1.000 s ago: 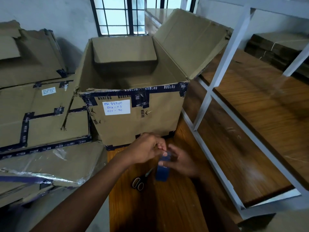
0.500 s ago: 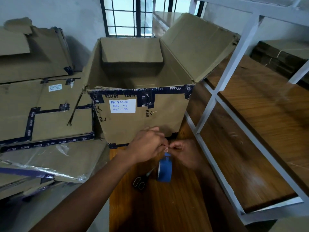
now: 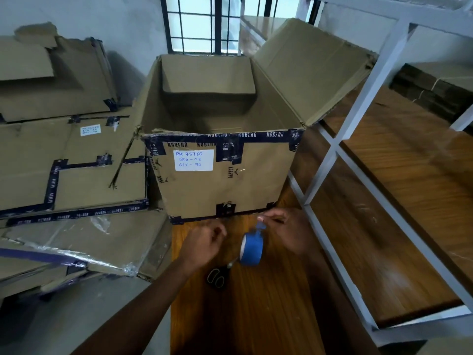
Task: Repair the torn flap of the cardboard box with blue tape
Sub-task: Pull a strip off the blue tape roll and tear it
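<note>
An open cardboard box (image 3: 250, 180) with dark printed tape and a white label stands on the wooden table (image 3: 256, 319). Its front left corner (image 3: 138, 133) is ragged, and a torn strip hangs down beside it. The right flap (image 3: 312, 70) stands up. In front of the box, my right hand (image 3: 291, 234) pinches the free end of a blue tape roll (image 3: 252, 248), which hangs just below it. My left hand (image 3: 204, 243) is a little left of the roll, fingers loosely curled, holding nothing.
Black-handled scissors (image 3: 217, 276) lie on the table under the roll. Flattened taped cartons (image 3: 64, 162) and plastic-wrapped cardboard (image 3: 82, 247) pile up on the left. A white metal rack frame (image 3: 332, 149) with wooden shelves stands close on the right.
My left hand has let go of the tape and drawn back to the left. My right hand now holds the peeled tape end alone, with the roll hanging lower.
</note>
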`<state>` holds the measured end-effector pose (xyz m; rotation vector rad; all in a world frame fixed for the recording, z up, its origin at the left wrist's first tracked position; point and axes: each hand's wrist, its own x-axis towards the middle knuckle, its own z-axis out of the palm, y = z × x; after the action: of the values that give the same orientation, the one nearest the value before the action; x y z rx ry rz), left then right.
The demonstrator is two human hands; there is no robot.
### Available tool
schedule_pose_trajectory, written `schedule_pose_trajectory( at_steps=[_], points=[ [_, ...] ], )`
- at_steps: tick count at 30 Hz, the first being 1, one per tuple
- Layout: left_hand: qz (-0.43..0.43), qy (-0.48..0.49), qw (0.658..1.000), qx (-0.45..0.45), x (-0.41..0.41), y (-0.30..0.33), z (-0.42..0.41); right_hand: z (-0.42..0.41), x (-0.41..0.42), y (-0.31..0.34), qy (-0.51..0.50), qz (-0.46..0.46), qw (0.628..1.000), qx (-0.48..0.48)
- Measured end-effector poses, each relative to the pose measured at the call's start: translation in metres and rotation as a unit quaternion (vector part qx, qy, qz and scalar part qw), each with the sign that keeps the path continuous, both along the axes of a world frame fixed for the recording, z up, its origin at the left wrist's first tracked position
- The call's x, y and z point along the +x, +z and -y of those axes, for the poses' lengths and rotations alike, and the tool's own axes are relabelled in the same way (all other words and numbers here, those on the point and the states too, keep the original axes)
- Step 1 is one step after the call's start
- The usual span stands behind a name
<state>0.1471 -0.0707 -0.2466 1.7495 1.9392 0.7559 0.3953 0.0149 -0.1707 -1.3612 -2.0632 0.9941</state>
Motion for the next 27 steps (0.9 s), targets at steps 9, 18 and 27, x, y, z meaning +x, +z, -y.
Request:
schedule_pose_trajectory(
  at_steps=[9,18,27],
  points=[
    [-0.11,-0.027,0.977,-0.178,0.014,-0.082,0.071,-0.006,-0.005,-0.002,0.013,0.041,0.999,0.024],
    [-0.164,-0.013,0.969,-0.184,0.022,-0.078,0.052,-0.013,-0.005,-0.002,0.021,0.047,0.998,0.043],
    [-0.319,-0.105,0.919,-0.207,0.023,-0.076,0.043,-0.015,-0.006,-0.004,0.014,0.026,0.999,0.027]
  ],
)
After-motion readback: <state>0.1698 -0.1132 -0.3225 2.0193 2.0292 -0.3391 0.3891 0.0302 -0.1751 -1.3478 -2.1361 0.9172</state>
